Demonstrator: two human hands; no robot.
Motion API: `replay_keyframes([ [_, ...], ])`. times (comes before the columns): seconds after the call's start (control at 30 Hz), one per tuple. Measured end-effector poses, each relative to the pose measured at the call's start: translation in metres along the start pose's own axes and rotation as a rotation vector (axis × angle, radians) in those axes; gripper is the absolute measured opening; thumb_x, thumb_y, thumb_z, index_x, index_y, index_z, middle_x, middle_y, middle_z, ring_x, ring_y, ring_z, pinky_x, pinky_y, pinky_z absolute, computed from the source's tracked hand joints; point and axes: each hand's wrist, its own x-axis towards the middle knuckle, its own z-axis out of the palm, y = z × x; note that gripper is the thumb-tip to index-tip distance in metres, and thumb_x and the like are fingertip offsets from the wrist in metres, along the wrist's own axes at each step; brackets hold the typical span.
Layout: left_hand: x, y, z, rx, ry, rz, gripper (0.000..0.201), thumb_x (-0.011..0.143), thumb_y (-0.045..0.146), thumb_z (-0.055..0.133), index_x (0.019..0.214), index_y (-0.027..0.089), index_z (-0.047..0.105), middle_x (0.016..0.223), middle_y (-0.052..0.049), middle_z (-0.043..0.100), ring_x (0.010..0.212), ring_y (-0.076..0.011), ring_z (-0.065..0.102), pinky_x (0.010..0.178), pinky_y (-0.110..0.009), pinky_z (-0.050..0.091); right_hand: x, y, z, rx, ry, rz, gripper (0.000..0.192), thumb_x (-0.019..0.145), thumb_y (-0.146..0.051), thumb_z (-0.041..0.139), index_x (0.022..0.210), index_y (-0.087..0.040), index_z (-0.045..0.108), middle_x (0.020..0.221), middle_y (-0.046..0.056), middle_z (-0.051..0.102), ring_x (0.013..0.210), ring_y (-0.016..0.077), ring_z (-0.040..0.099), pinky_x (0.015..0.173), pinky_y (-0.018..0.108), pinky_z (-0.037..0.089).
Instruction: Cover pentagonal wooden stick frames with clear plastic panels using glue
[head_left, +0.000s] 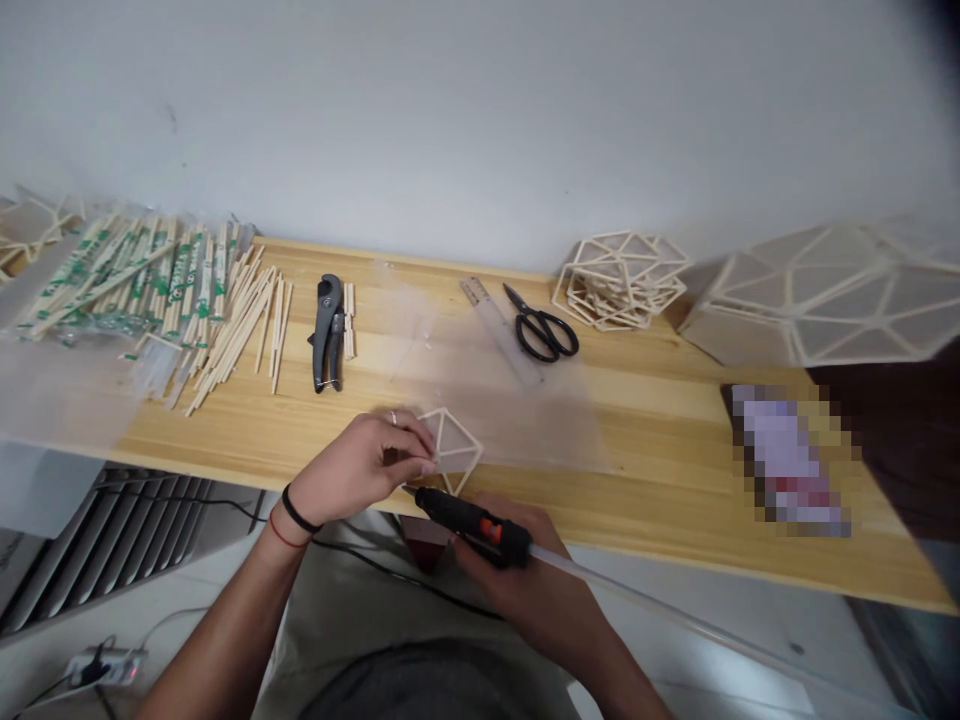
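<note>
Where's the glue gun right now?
In the head camera's picture, the glue gun is low in the middle, held in the right hand. Its tip is near the left hand and the wooden frame.

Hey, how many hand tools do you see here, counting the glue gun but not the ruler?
3: the glue gun in the right hand, the grey cutter beside the short wooden sticks, and the black-handled scissors beside the clear ruler.

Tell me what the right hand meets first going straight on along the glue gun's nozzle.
Likely the left hand; depth is unclear in this view, so the glue gun might pass over it.
</note>
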Motion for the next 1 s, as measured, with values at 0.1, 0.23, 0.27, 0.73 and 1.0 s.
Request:
replay_keyframes([
  [0.1, -0.002, 0.001, 0.001, -0.003, 0.013, -0.001, 0.014, 0.092, 0.018, 0.074, 0.08, 0.019, 0.08, 0.097, -0.006, 0.077, 0.097, -0.0207, 0.072, 0.09, -0.034, 0.054, 0.0, -0.001, -0.001, 0.005, -0.004, 0.007, 0.016, 0.084, -0.014, 0.06, 0.07, -0.022, 0.061, 0.066, -0.004, 0.064, 0.061, 0.0146, 0.055, 0.06, 0.026, 0.041],
  [0.23, -0.004, 0.0, 0.002, -0.014, 0.014, 0.0, 0.015, 0.093, 0.016, 0.071, 0.08, 0.019, 0.079, 0.099, -0.006, 0.076, 0.1, -0.0206, 0.071, 0.093, -0.034, 0.053, 0.001, -0.002, -0.001, 0.004, -0.01, 0.012, 0.016, 0.081, -0.012, 0.059, 0.069, -0.022, 0.059, 0.066, -0.004, 0.064, 0.061, 0.014, 0.055, 0.059, 0.025, 0.039],
  [0.27, -0.004, 0.0, 0.003, -0.015, 0.017, -0.001, 0.016, 0.093, 0.015, 0.071, 0.08, 0.018, 0.079, 0.099, -0.006, 0.076, 0.101, -0.0204, 0.071, 0.094, -0.034, 0.053, 0.001, -0.002, -0.001, 0.0, -0.01, 0.013, 0.016, 0.08, -0.012, 0.059, 0.069, -0.022, 0.059, 0.066, -0.004, 0.064, 0.061, 0.014, 0.055, 0.059, 0.025, 0.039],
  [0.73, -0.005, -0.003, 0.004, -0.048, 0.034, -0.026, 0.016, 0.094, 0.019, 0.07, 0.08, 0.018, 0.078, 0.102, -0.008, 0.076, 0.101, -0.0211, 0.071, 0.094, -0.036, 0.053, -0.001, -0.003, -0.002, -0.031, 0.008, 0.019, 0.016, 0.078, -0.013, 0.058, 0.065, -0.022, 0.058, 0.063, -0.004, 0.062, 0.059, 0.0146, 0.054, 0.059, 0.026, 0.038],
  [1.0, -0.006, -0.002, 0.003, -0.044, 0.036, -0.031, 0.019, 0.096, 0.02, 0.066, 0.081, 0.018, 0.076, 0.103, -0.008, 0.075, 0.104, -0.0214, 0.07, 0.099, -0.038, 0.051, -0.003, -0.003, -0.014, 0.038, -0.034, 0.029, 0.022, 0.092, -0.031, 0.063, 0.072, -0.023, 0.06, 0.069, -0.002, 0.064, 0.065, 0.0174, 0.057, 0.064, 0.029, 0.045],
])
